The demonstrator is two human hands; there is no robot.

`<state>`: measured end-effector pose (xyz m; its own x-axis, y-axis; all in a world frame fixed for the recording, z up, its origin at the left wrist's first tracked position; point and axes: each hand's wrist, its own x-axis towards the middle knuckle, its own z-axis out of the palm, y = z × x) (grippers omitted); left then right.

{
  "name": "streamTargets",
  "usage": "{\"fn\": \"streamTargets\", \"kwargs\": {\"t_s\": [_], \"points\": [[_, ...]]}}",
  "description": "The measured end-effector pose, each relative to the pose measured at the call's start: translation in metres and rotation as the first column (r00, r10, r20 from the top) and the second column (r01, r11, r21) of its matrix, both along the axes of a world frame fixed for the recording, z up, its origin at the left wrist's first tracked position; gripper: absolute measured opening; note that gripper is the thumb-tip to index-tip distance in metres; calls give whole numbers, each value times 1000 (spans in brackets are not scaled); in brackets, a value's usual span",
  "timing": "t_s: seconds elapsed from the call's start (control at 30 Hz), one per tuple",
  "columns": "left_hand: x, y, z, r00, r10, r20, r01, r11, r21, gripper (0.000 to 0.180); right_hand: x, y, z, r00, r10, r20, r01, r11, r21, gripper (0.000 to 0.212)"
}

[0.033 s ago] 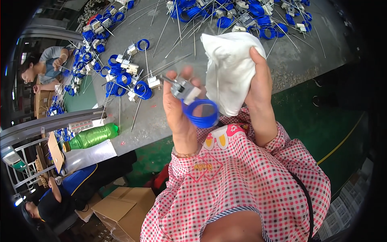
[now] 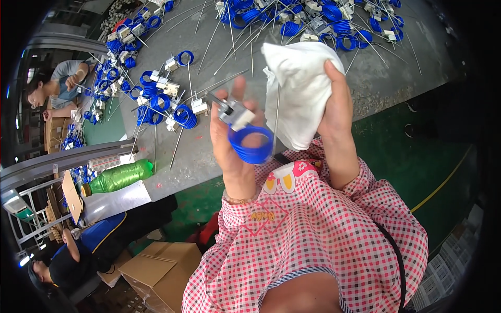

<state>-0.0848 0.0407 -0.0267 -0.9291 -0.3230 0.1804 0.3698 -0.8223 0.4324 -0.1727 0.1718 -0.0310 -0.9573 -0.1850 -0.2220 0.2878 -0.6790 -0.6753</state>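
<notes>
Here, a pink checked garment (image 2: 313, 224) is filling the bottom centre of the frame. Just left of centre, the left hand (image 2: 222, 143) is holding a small white-and-grey device (image 2: 237, 116) in its grip, both blurring slightly. A blue coil (image 2: 251, 155) is hanging below the device's body, in front of the palm, and a thin rod (image 2: 277, 112) is standing nearly upright beside the coil, in front of a white cloth (image 2: 302, 94). Right of centre, the right hand (image 2: 338, 107) is holding the bunched cloth in its grip, the thumb lying along the cloth's right edge. Behind the hands, the grey desk (image 2: 195, 154) is stretching across the upper frame. More coiled devices (image 2: 162, 96) are lying on it left of the left hand, and a larger heap (image 2: 334, 15) is spreading along the top. A green bottle (image 2: 120, 177) is lying on its side at centre left. Farther off, a cardboard box (image 2: 164, 266) is standing at lower left. One co-worker (image 2: 65, 86) is handling similar parts at upper left; another (image 2: 78, 258) is sitting at lower left.
</notes>
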Motion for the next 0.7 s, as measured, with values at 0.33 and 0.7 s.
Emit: {"fn": "streamTargets", "kwargs": {"t_s": [0.33, 0.7], "points": [[7, -30, -4, 996, -64, -61, 83, 914, 398, 39, -38, 67, 14, 902, -430, -22, 431, 902, 17, 40], [8, -8, -13, 986, 25, 163, -3, 992, -128, 55, -2, 25, 8, 887, -349, -301, 415, 889, 194, 30]]}}
